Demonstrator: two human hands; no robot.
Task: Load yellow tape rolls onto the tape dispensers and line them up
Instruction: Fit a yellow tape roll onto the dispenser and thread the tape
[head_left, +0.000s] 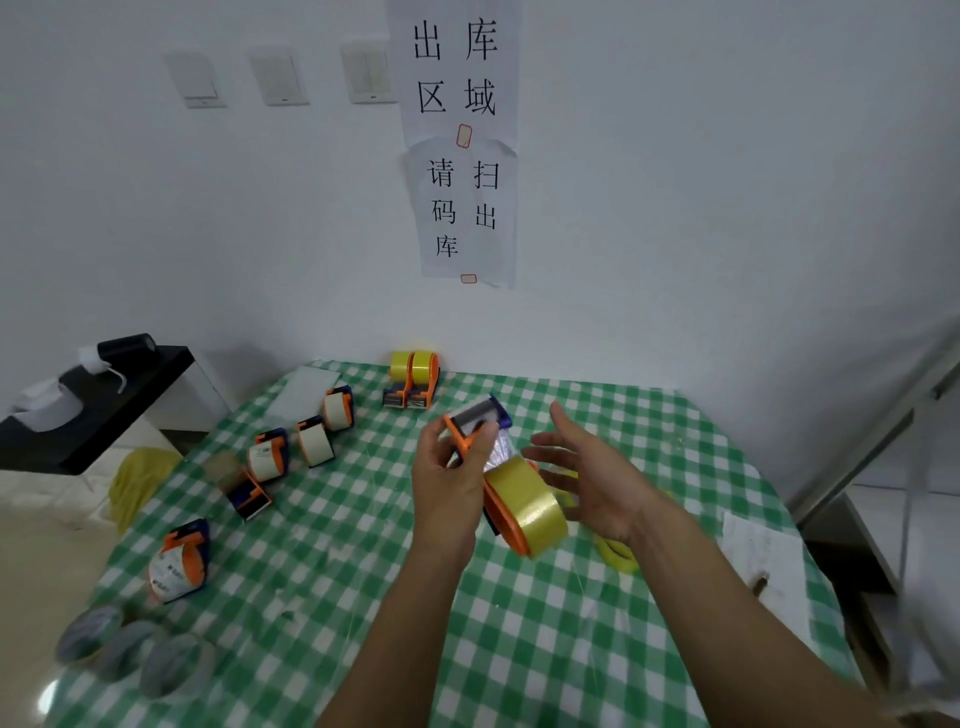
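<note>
Counter (363, 571): green-checked cloth; the held dispenser hangs in the air above its middle.
Right hand (587, 467): open, fingers straight and spread, holding nothing; it is just right of the held dispenser, palm turned toward the roll.
Left hand (449, 483): fingers curled round the orange front part of the held dispenser (470, 423).
Held dispenser axis: tilted, with the roller end far and high and the spool end near and low.
Yellow tape roll (530, 506): on the spool end of the held dispenser, open side facing right; whether it is fully seated cannot be told.
Loaded pair (413, 379): two yellow-roll dispensers side by side, behind the held dispenser near the wall.
Spare yellow roll (621, 556): lying on the counter right of the held dispenser, partly hidden by the right wrist.
Coming move, as judged: the right hand is nearer the roll, so pressing or threading likely falls to it.
</note>
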